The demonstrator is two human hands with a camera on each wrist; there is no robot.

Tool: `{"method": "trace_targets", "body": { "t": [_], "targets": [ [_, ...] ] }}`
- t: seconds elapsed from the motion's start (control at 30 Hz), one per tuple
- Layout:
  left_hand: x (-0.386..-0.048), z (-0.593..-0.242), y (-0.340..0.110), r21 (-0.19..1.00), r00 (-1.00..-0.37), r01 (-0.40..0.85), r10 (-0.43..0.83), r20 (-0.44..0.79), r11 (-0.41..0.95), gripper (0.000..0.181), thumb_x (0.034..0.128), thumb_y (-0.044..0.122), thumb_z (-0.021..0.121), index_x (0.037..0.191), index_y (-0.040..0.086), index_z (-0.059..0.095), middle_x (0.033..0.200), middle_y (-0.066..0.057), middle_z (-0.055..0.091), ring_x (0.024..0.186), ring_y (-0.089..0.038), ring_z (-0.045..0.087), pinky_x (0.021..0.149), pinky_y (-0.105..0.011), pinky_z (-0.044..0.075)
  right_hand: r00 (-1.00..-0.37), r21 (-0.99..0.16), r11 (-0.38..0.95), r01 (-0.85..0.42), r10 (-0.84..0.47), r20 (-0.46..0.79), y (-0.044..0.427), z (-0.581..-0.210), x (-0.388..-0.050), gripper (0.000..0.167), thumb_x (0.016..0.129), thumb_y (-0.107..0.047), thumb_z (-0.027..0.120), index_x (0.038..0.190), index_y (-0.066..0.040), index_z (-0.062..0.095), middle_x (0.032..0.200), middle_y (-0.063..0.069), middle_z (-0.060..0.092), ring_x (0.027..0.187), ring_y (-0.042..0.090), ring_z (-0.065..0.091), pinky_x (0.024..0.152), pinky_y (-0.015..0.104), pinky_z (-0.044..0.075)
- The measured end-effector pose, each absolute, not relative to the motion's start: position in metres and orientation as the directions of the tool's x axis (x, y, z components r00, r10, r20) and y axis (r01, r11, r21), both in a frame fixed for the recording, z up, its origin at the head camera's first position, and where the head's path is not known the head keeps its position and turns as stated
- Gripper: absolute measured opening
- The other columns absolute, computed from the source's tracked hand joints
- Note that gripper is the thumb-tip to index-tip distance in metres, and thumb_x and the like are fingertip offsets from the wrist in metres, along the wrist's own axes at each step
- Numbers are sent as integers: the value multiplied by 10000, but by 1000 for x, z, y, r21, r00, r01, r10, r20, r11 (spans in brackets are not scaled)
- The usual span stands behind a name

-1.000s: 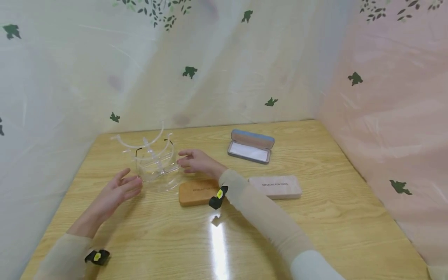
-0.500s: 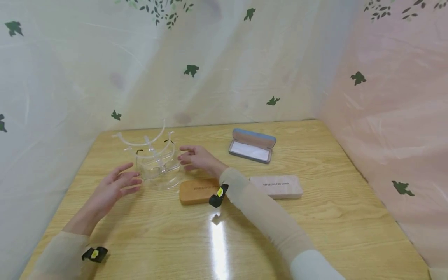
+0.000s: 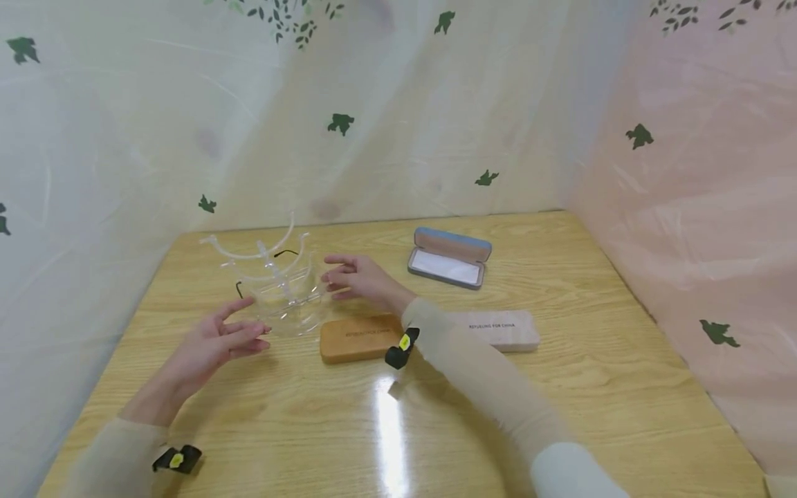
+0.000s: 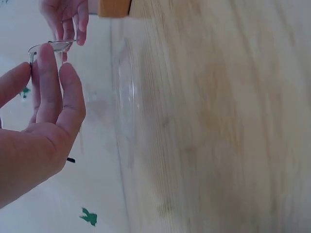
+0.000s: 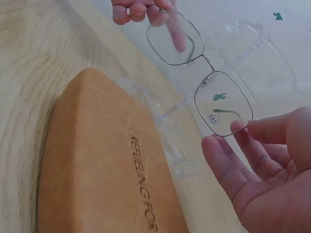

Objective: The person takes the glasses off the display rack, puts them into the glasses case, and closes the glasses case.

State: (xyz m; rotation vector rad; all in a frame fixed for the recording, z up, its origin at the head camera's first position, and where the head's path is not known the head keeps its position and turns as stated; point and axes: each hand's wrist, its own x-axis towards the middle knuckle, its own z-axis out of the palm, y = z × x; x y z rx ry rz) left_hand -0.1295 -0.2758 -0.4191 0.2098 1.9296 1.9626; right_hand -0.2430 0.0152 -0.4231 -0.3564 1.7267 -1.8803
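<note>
A pair of thin metal-framed eyeglasses (image 5: 208, 63) is held between the two hands, its arms unfolded. My left hand (image 3: 214, 342) holds one end of the frame near the hinge. At the other end, the right hand (image 3: 364, 282) pinches the outer edge of the rim between thumb and fingers, as the right wrist view shows. In the head view the lenses are hard to make out against the clear plastic glasses stand (image 3: 266, 254), which stands right behind and between the hands. A dark arm tip (image 3: 239, 289) shows beside the left fingers.
An orange-brown glasses case (image 3: 358, 339) lies shut under the right wrist. Right of it is a pale pink case (image 3: 504, 330), partly hidden by the sleeve. Farther back, a blue-grey case (image 3: 447, 268) lies open with a white cloth inside. Curtains border the wooden table (image 3: 598, 387).
The eyeglasses' arm tips have shifted left against the stand, the left one also lower. My left hand has moved right and the right hand slightly right.
</note>
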Motion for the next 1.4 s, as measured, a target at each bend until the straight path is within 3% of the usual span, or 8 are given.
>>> {"method": "trace_targets", "body": {
  "t": [0.23, 0.5, 0.67, 0.8, 0.97, 1.27, 1.4],
  "targets": [
    [-114, -417, -247, 973, -862, -223, 454, -225, 60, 627, 1030, 89, 600, 1530, 47, 226, 1187, -126, 715, 996, -240, 731, 947, -296, 546, -771, -978, 17, 207, -613, -174, 46, -418, -238, 492, 1057, -10, 498, 1531, 21, 371, 1357, 336, 555, 1227, 422, 585, 966, 439, 552],
    [-105, -410, -219, 978, -825, -206, 529, -198, 44, 702, 1027, 83, 603, 1549, -50, 153, 1125, -156, 717, 967, -246, 725, 955, -363, 557, -758, -981, 54, 188, -627, -179, 82, -411, -226, 484, 1051, -34, 528, 1519, -7, 410, 1361, 342, 547, 1157, 327, 643, 935, 424, 571],
    [-111, -406, -203, 978, -803, -190, 559, -207, 89, 745, 1012, 126, 640, 1574, -13, 169, 1134, -204, 696, 975, -298, 703, 959, -418, 557, -759, -979, 58, 198, -623, -190, 112, -408, -219, 495, 1049, -83, 562, 1518, -18, 418, 1384, 334, 534, 1164, 311, 644, 960, 433, 558],
    [-124, -403, -190, 981, -797, -158, 572, -194, 113, 734, 1001, 142, 662, 1580, 28, 225, 1160, -239, 663, 997, -341, 686, 965, -467, 550, -788, -974, 10, 228, -585, -190, 137, -402, -211, 507, 1032, -24, 566, 1515, -1, 415, 1327, 293, 597, 1128, 286, 657, 980, 461, 542],
    [-143, -399, -173, 981, -802, -163, 566, -192, 102, 723, 993, 143, 675, 1582, 55, 266, 1216, -303, 615, 1012, -367, 671, 960, -476, 553, -831, -954, -125, 272, -531, -167, 164, -397, -200, 520, 1025, 13, 557, 1513, 54, 382, 1146, 136, 712, 1074, 265, 685, 988, 502, 528],
    [-170, -391, -136, 970, -796, -236, 560, -231, 66, 672, 1008, 112, 647, 1582, 167, 303, 1294, -312, 581, 980, -297, 660, 956, -444, 559, -871, -946, -181, 269, -464, -159, 213, -390, -181, 539, 1019, -10, 588, 1524, -18, 399, 1129, 102, 732, 1098, 262, 690, 982, 471, 535],
    [-180, -389, -119, 966, -792, -259, 568, -223, 19, 655, 996, 75, 652, 1562, 167, 337, 1224, -252, 626, 956, -285, 663, 959, -454, 556, -890, -935, -217, 279, -425, -167, 227, -389, -174, 527, 1029, -25, 577, 1525, -44, 397, 1160, 91, 720, 1117, 245, 680, 986, 447, 533]
  ]
}}
